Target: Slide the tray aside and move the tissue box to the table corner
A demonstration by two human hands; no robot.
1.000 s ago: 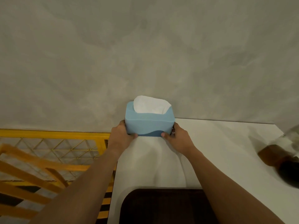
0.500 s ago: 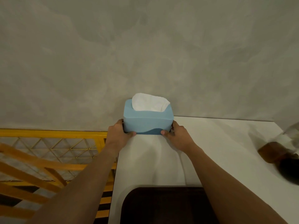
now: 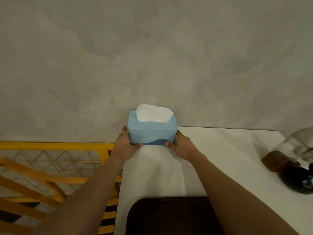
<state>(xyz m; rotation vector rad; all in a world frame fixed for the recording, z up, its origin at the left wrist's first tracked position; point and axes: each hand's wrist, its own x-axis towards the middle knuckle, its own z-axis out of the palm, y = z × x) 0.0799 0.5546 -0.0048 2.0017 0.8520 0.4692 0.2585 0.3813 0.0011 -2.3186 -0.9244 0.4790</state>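
A light blue tissue box [image 3: 151, 133] with a white tissue sticking out of its top sits at the far left corner of the white table [image 3: 220, 158], against the grey wall. My left hand [image 3: 125, 144] grips its left end and my right hand [image 3: 182, 146] grips its right end, thumbs on the front face. A dark brown tray [image 3: 169, 216] lies on the table near me, between my forearms, its near part cut off by the frame.
A glass jar with a brown lid [image 3: 288, 155] lies on its side at the table's right, beside a dark round object [image 3: 298, 180]. Left of the table stand a yellow mesh rack [image 3: 55, 156] and orange wooden slats [image 3: 30, 184].
Both hands have pushed the tissue box slightly farther toward the wall and the left corner. The grip is unchanged.
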